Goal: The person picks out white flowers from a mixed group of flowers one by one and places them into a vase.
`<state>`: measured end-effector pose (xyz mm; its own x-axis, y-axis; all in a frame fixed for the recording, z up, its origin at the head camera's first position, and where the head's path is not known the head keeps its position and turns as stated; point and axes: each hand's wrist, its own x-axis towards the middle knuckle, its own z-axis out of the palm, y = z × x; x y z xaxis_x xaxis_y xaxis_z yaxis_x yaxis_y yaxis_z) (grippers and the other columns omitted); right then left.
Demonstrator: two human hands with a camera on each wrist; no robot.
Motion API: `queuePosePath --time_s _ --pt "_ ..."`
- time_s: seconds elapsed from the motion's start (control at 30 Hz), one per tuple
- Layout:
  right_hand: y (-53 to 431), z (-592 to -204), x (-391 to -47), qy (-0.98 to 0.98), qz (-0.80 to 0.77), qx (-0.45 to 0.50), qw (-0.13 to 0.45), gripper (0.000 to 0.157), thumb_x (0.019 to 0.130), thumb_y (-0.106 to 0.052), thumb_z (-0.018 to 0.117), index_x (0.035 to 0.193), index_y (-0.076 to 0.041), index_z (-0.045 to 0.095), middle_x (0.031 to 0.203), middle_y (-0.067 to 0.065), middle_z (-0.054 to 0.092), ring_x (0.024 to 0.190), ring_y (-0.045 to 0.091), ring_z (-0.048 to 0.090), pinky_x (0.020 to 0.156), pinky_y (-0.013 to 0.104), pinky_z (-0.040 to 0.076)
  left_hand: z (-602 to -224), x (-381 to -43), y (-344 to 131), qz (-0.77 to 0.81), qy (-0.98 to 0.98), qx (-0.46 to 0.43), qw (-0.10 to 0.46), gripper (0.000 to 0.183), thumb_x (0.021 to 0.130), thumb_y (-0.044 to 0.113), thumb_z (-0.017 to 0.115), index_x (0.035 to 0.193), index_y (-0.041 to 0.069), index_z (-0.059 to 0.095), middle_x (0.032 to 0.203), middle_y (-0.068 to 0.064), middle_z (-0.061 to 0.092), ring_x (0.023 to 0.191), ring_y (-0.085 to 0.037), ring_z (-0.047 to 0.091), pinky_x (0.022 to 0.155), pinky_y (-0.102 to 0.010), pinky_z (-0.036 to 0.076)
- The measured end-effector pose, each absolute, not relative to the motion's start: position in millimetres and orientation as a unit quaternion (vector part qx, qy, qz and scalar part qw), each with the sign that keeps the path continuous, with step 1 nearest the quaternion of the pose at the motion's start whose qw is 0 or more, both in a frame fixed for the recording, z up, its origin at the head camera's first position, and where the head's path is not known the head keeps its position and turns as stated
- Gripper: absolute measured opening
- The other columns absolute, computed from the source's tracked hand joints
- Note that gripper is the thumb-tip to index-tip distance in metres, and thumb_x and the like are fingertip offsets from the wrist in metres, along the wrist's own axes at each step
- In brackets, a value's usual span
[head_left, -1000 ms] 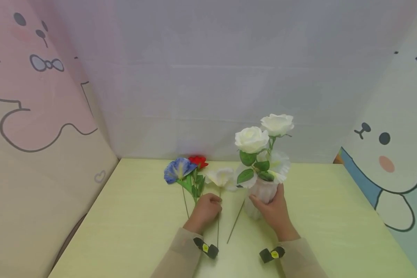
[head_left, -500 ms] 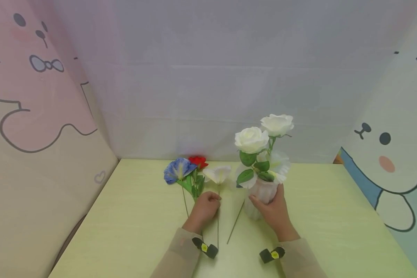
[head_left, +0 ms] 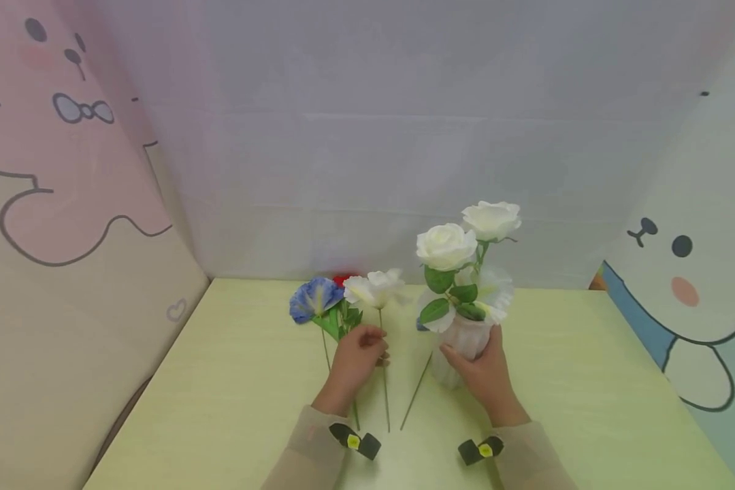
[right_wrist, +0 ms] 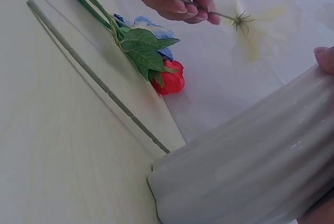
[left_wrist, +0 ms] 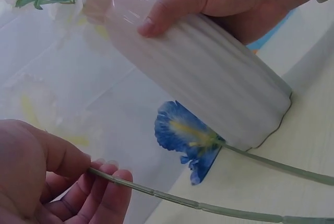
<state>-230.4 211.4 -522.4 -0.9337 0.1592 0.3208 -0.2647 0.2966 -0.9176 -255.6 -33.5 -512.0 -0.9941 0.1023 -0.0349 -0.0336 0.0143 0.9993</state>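
Note:
My left hand (head_left: 356,359) pinches the thin green stem of a white flower (head_left: 375,288) between thumb and fingers. The bloom is raised over the table, and the stem trails down below the hand. In the left wrist view the fingertips (left_wrist: 121,185) meet at the stem. My right hand (head_left: 485,376) grips a ribbed white vase (left_wrist: 209,72) near its upper part, thumb in front. Two white roses (head_left: 446,246) and a white ruffled bloom (head_left: 493,292) stand in the vase with green leaves.
A blue flower (left_wrist: 185,138) lies behind the vase, its stem (head_left: 415,391) pointing toward the person. Left of my left hand lie another blue flower (head_left: 314,299) and a red flower (right_wrist: 171,78) with leaves. A pale curtain (head_left: 367,170) rises behind the table (head_left: 220,381).
The white flower in my left hand has lifted and shifted left, its bloom now overlapping the red flower. My right hand and the vase have stayed in place.

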Motion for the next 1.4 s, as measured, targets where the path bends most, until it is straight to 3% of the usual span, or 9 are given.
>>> queuePosePath --time_s 0.2,0.47,0.77,0.97,1.4 --pt "211 -523 -230 -0.782 0.594 0.040 0.184 0.077 0.084 -0.005 0.085 0.140 -0.003 0.033 0.112 0.014 0.057 0.095 0.019 0.060 0.079 0.024 0.050 -503 -252 -35 0.721 0.691 0.048 0.024 0.018 0.097 0.001 0.066 0.114 -0.003 0.066 0.099 -0.015 0.065 0.083 -0.020 0.068 0.075 -0.034 0.061" --pt "211 -521 -230 -0.780 0.596 0.050 0.183 0.079 0.084 -0.003 0.084 0.143 -0.003 0.031 0.119 0.012 0.055 0.101 0.018 0.057 0.083 0.023 0.049 -501 -246 -30 0.742 0.666 0.071 -0.026 0.017 0.097 0.000 0.065 0.112 -0.007 0.065 0.094 -0.013 0.067 0.079 -0.021 0.068 0.073 -0.034 0.061" --pt "212 -524 -231 -0.777 0.601 0.042 0.183 0.078 0.084 -0.005 0.085 0.142 -0.003 0.033 0.117 0.012 0.055 0.100 0.019 0.057 0.082 0.024 0.049 -494 -241 -29 0.738 0.668 0.081 -0.052 0.012 0.099 0.003 0.063 0.109 -0.003 0.067 0.096 -0.028 0.066 0.079 -0.020 0.068 0.073 -0.033 0.060" --pt "211 -523 -231 -0.777 0.600 0.045 0.184 0.077 0.084 -0.006 0.085 0.141 -0.004 0.033 0.116 0.013 0.056 0.099 0.019 0.058 0.081 0.024 0.050 -486 -238 -29 0.746 0.654 0.099 -0.080 0.013 0.098 0.000 0.064 0.109 -0.005 0.067 0.094 -0.019 0.068 0.078 -0.017 0.067 0.072 -0.031 0.060" --pt "210 -524 -231 -0.769 0.611 0.043 0.183 0.078 0.083 -0.002 0.085 0.140 -0.002 0.032 0.116 0.013 0.054 0.099 0.020 0.057 0.080 0.024 0.050 -473 -225 -26 0.740 0.640 0.142 -0.150 0.011 0.095 -0.003 0.068 0.105 -0.007 0.067 0.095 -0.015 0.067 0.079 -0.014 0.066 0.072 -0.028 0.058"
